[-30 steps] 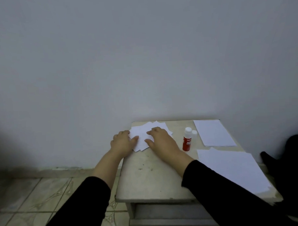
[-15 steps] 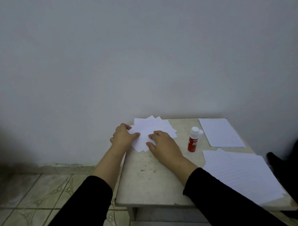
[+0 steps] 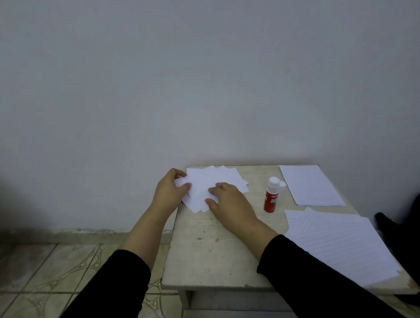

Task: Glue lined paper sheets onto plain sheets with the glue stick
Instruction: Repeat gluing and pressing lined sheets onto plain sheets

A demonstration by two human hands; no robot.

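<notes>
A fanned pile of small white sheets (image 3: 214,180) lies at the table's far left corner. My left hand (image 3: 168,192) pinches the pile's left edge between thumb and fingers. My right hand (image 3: 229,201) rests flat on the pile's near right part, fingers spread. A red glue stick (image 3: 271,196) with a white cap stands upright to the right of the pile. A stack of lined sheets (image 3: 310,185) lies at the far right. A larger fanned stack of lined sheets (image 3: 340,242) covers the near right of the table.
The small worn table (image 3: 207,251) stands against a plain grey wall (image 3: 201,76). Tiled floor (image 3: 53,271) lies to the left. A dark object (image 3: 411,223) sits beyond the table's right edge.
My left hand has shifted up along the pile's left edge and now pinches it. My right hand has slid slightly toward me on the pile. The view has turned a little left.
</notes>
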